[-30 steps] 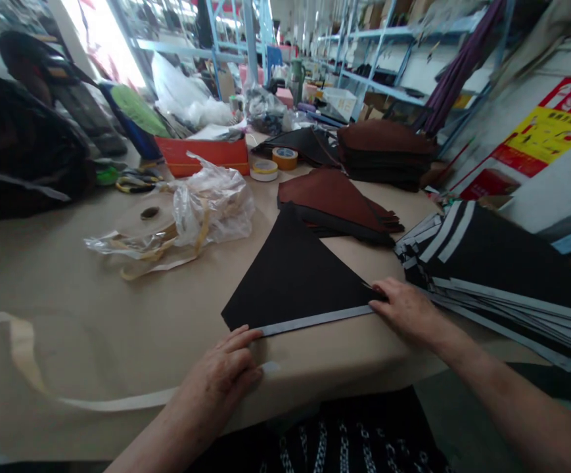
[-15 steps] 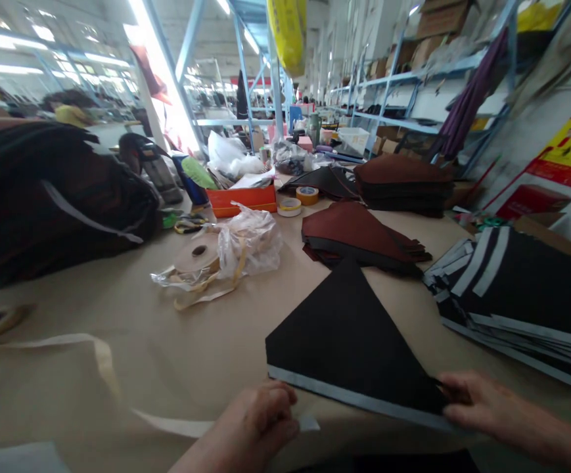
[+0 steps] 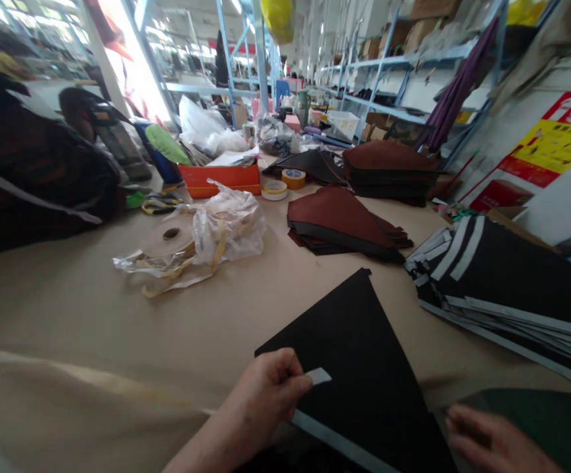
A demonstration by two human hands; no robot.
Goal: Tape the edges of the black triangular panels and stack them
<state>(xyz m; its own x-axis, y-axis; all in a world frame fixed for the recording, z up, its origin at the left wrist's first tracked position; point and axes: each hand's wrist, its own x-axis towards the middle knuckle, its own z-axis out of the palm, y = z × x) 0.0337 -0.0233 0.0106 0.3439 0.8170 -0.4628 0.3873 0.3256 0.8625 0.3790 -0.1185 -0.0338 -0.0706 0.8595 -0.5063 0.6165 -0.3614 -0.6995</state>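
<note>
A black fabric panel (image 3: 349, 348) with a pale strip (image 3: 339, 441) along its near edge lies in front of me, partly over the table's near side. My left hand (image 3: 270, 387) is closed over the panel, pinching a whitish tape (image 3: 320, 376) whose short end sticks out past the thumb. More of the tape trails off to the left, blurred. By the panel's right edge is my right hand (image 3: 495, 437), its fingers curled together and somewhat blurred. Whether they grip anything is hidden. Beside that hand lies a dark green piece (image 3: 536, 414).
Black panels with pale strips (image 3: 522, 276) are stacked at right. Brown and black pieces (image 3: 334, 220) lie ahead. Tape rolls in a plastic bag (image 3: 230, 226), scissors (image 3: 161, 203) and an orange box (image 3: 221, 180) sit left of them. A dark fabric pile (image 3: 33, 164) stands far left.
My left hand has risen from below the panel's near edge to over the panel, bringing the tape end along. The panel has shifted nearer, and my right hand is lower. The view has turned right.
</note>
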